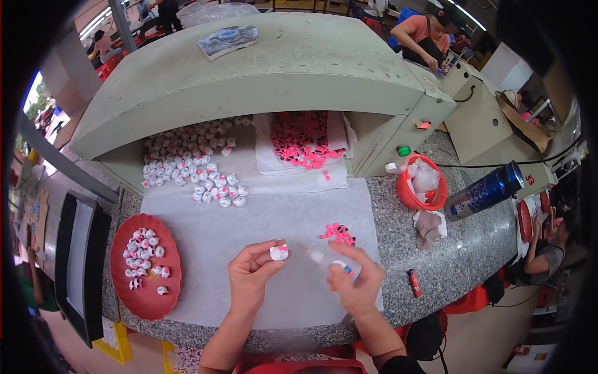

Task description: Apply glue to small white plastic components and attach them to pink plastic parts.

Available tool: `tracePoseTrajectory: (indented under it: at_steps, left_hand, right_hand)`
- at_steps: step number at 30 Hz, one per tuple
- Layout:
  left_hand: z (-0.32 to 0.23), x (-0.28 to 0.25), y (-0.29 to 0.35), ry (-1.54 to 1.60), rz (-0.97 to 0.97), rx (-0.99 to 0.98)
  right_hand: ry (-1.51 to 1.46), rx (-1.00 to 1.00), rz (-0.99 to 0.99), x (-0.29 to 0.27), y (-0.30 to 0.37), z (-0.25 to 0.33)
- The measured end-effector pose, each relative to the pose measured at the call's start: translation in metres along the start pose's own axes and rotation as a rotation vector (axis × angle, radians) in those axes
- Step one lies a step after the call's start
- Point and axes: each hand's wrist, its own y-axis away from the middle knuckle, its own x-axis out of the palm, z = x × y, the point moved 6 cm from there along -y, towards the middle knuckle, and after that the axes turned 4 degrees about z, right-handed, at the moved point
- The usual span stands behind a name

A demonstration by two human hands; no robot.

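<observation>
On red tray (147,299) — white figurines (144,255), orange bowl (408,194) — wrappers (425,177)

A speckled grey stone table (461,249) with a curved front edge carries a large sheet of white paper (261,218) spread across its middle. On the paper lie a heap of small white figurine heads (187,159), a second paper sheet (336,140) bearing a pile of pink-and-black pieces (302,140), and a small cluster of the same pink pieces (338,233) near the front. At the left edge sits a red oval tray (146,299) holding more white heads. To the right rest a red bowl (411,194) stuffed with clear plastic, a crumpled grey cloth (427,227), a blue metallic bottle (484,191) on its side, and a small red lighter (414,283).
</observation>
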Motion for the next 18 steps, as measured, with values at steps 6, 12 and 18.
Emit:
tracePoseTrajectory:
  at_steps: [6, 12, 18]
  left_hand:
    - [0.016, 0.01, 0.004, -0.034, 0.026, -0.093]
    - [0.018, 0.011, 0.004, -0.041, 0.033, -0.099]
    - [0.02, 0.013, 0.004, -0.067, 0.034, -0.113]
  right_hand:
    - [-0.081, 0.304, -0.129, -0.098, -0.016, -0.072]
    - [0.682, 0.256, 0.044, -0.087, -0.007, -0.07]
    - [0.918, 0.095, 0.183, -0.073, -0.014, -0.064]
